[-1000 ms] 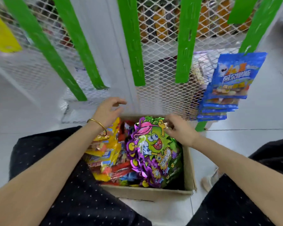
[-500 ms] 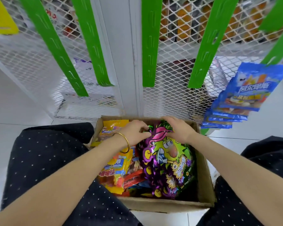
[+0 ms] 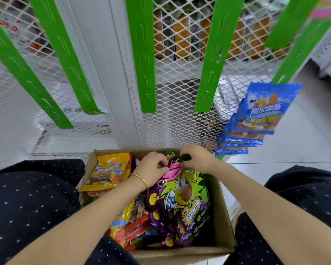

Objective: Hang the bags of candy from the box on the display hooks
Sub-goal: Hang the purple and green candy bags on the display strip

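An open cardboard box [image 3: 225, 222] sits on the floor between my knees, full of candy bags. On top at the right lies a purple and green cartoon bag [image 3: 182, 203]. My left hand [image 3: 153, 167] and my right hand [image 3: 196, 158] both pinch this bag's top edge at the far end of the box. Yellow candy bags [image 3: 110, 169] fill the box's left side. Several blue candy bags [image 3: 256, 119] hang on a green display strip [image 3: 294, 54] at the right.
Bare green display strips [image 3: 145, 54] hang down a white mesh rack [image 3: 178, 119] right behind the box. A white post [image 3: 107, 64] divides the rack. My dotted dark trouser legs [image 3: 33, 207] flank the box. White tiled floor extends to the right.
My left hand came down from above the yellow bags to the cartoon bag's top edge, joining my right hand there. The view has tilted up slightly and moved closer.
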`<action>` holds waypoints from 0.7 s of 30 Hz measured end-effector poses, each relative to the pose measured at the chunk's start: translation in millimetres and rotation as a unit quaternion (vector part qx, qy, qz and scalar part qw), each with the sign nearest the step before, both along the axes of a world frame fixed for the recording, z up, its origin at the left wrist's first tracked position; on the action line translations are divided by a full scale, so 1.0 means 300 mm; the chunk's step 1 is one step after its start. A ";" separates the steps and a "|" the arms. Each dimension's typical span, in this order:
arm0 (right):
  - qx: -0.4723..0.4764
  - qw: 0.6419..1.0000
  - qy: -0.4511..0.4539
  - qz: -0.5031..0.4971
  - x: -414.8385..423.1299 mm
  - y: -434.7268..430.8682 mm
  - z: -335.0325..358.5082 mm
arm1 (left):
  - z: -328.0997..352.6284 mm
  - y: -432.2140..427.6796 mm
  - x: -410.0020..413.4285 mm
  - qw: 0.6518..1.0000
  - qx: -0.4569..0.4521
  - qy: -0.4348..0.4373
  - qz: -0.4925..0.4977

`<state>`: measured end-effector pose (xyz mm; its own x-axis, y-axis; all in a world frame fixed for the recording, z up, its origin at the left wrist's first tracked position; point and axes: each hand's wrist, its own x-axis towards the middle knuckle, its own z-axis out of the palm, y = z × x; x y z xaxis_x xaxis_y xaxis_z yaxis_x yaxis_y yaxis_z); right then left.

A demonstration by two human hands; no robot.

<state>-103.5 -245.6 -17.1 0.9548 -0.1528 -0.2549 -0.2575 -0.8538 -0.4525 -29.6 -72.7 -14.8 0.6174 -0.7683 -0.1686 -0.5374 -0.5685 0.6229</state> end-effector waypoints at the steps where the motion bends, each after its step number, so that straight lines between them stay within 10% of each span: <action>1: 0.019 1.000 0.001 0.011 -0.009 -0.001 0.025 | 0.008 -0.002 -0.002 1.000 -0.014 0.009 0.006; 8: 0.169 0.984 -0.045 -0.033 -0.072 -0.013 0.256 | 0.221 -0.059 0.030 0.990 -0.105 0.095 -0.020; 21: -0.020 0.930 -0.332 -0.159 -0.057 -0.191 0.402 | 0.480 -0.424 0.090 0.977 -0.187 -0.079 0.070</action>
<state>-120.6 -302.8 103.4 0.8046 -0.4513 0.3859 -0.1754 -0.8016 -0.5716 -2.8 -200.0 129.2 0.7169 -0.6639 0.2127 -0.5763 -0.3928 0.7166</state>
